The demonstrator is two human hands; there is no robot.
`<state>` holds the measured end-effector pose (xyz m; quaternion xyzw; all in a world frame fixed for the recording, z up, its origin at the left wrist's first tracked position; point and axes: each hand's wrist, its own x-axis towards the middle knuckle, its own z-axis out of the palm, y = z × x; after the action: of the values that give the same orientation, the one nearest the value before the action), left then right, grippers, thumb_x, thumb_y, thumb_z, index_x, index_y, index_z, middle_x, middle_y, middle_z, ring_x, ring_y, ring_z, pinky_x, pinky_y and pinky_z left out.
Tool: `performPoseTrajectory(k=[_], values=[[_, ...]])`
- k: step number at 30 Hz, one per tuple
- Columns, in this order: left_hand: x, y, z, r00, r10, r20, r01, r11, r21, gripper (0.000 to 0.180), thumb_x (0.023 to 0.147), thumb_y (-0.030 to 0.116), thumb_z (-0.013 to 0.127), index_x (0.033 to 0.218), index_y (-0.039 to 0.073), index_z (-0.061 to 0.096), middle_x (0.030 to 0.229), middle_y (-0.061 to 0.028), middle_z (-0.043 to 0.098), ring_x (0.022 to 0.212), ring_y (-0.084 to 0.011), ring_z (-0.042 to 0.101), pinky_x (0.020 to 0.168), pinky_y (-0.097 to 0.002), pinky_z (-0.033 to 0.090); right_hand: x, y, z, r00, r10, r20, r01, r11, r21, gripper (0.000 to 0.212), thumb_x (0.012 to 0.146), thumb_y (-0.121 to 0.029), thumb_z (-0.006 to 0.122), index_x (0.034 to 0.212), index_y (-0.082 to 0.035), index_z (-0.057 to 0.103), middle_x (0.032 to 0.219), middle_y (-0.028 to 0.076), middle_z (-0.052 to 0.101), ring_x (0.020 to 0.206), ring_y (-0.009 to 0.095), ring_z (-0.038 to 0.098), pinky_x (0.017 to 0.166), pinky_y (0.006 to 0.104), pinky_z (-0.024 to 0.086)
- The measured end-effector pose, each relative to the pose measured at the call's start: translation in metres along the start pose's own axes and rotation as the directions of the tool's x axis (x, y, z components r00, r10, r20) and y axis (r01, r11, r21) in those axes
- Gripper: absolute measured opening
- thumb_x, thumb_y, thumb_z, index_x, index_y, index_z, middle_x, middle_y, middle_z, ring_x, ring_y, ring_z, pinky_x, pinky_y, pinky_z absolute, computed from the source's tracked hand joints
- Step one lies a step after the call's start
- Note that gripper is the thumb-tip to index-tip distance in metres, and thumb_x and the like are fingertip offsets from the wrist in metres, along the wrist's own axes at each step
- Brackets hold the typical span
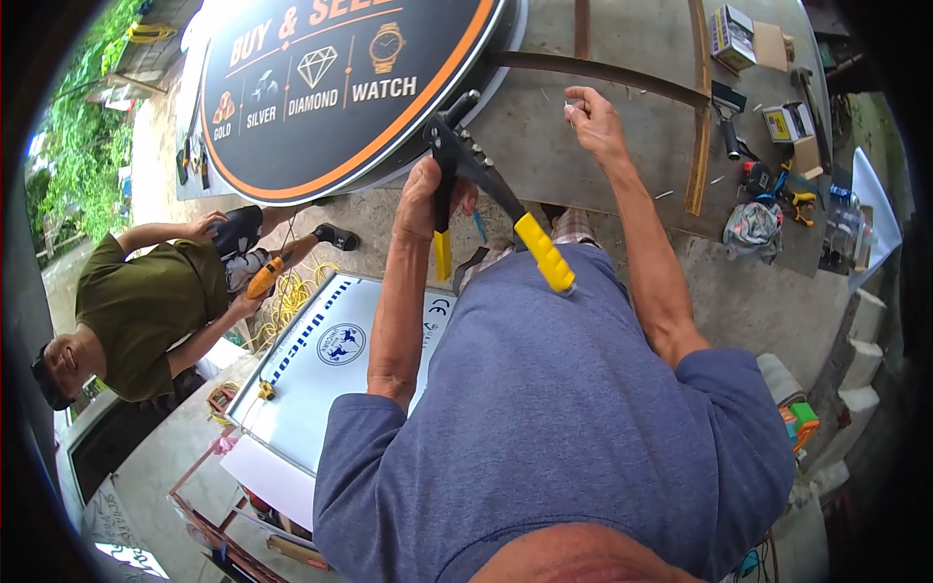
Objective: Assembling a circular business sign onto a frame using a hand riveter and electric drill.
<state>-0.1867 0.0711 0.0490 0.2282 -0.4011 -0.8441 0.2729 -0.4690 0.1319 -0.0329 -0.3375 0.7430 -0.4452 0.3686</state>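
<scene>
A hand riveter [455, 151] with a black body and yellow grips is held in my left hand [423, 194], beside the rim of a large round sign [292, 146]. One yellow handle hangs down by my wrist, and the other slants out to the right, spread wide. My right hand [596, 121] is raised over the grey table [622, 160], with thumb and index finger pinched together. A tiny pale thing shows at those fingertips, too small to name.
Brown metal bars [698, 146] lie across the table. To the right are small boxes [731, 39], a hammer [812, 107], a plastic bag [753, 230] and bottles [844, 228]. At left a co-worker [151, 301] holds an orange power tool [265, 277] near a yellow cable [290, 306].
</scene>
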Motion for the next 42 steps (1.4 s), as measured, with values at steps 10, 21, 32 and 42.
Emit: performPoseTrajectory(k=[10,21,32,42], values=[[-0.063,-0.001,-0.024,0.993,0.074,-0.088,-0.088,0.982,-0.167,0.063,0.097,0.057,0.056,0.113,-0.005,0.062,0.093,-0.0251,0.070,0.041,-0.0100,0.046,0.039,-0.0214,0.034,-0.067,-0.159,0.063,0.883,-0.401,0.243,0.035,0.573,0.819,0.018,0.095,-0.014,0.070,0.107,-0.001,0.070,0.093,0.010,0.074,0.085,0.016,0.071,0.080,0.0283,0.058],[-0.126,-0.007,-0.039,0.979,0.160,-0.125,-0.183,0.961,-0.207,0.063,0.094,0.057,0.061,0.111,-0.004,0.063,0.090,-0.0249,0.071,0.039,-0.0081,0.043,0.037,-0.0196,0.031,-0.111,-0.177,0.118,0.811,-0.451,0.374,0.010,0.648,0.761,0.017,0.096,-0.014,0.069,0.106,-0.001,0.069,0.095,0.011,0.073,0.087,0.019,0.072,0.082,0.0316,0.060],[-0.163,-0.009,-0.045,0.967,0.221,-0.126,-0.244,0.945,-0.218,0.062,0.095,0.055,0.061,0.112,-0.004,0.062,0.090,-0.0253,0.071,0.040,-0.0076,0.044,0.037,-0.0196,0.031,-0.140,-0.180,0.140,0.755,-0.524,0.393,0.095,0.681,0.726,0.016,0.097,-0.012,0.067,0.108,0.000,0.068,0.095,0.011,0.073,0.088,0.018,0.072,0.084,0.0309,0.059],[-0.189,-0.013,-0.052,0.958,0.249,-0.143,-0.276,0.936,-0.218,0.063,0.094,0.057,0.061,0.112,-0.004,0.061,0.090,-0.0243,0.070,0.039,-0.0072,0.043,0.037,-0.0203,0.031,-0.160,-0.191,0.158,0.725,-0.550,0.414,0.113,0.689,0.716,0.015,0.098,-0.015,0.067,0.106,-0.002,0.068,0.090,0.008,0.073,0.085,0.014,0.071,0.080,0.0280,0.060]])
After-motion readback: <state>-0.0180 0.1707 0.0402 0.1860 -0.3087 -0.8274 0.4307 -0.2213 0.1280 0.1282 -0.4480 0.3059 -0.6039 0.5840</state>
